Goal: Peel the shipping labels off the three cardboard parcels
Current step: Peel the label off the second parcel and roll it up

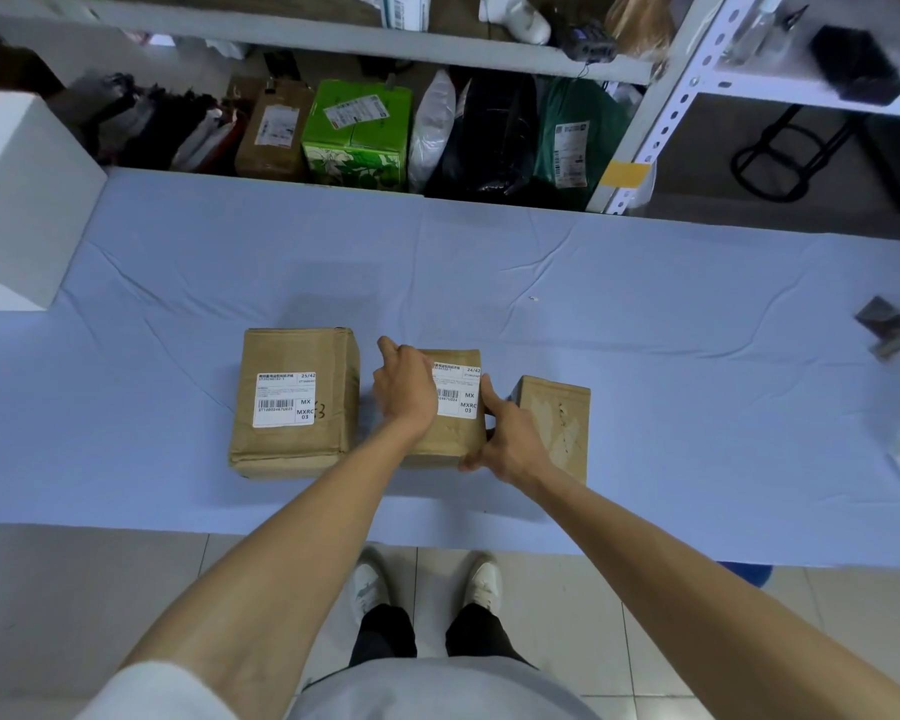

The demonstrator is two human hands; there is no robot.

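Note:
Three brown cardboard parcels stand in a row on the table covered with a pale blue cloth [489, 283]. The large left parcel [333, 407] carries a white shipping label [284, 400] on top. The middle parcel [445, 441] also has a white label [458, 389], partly hidden by my left hand [404, 389], which lies over the parcel's top left with its fingers at the label's left edge. My right hand [507, 439] grips the middle parcel's right side, index finger along the label's right edge. The right parcel [559, 420] shows bare, scuffed cardboard on top, no label.
A white box [19, 200] stands at the table's left end. Behind the table, metal shelves [645, 137] hold parcels, a green carton [357, 135] and bags. Grey and white items [892, 330] lie at the right edge. My shoes show on the tiled floor below.

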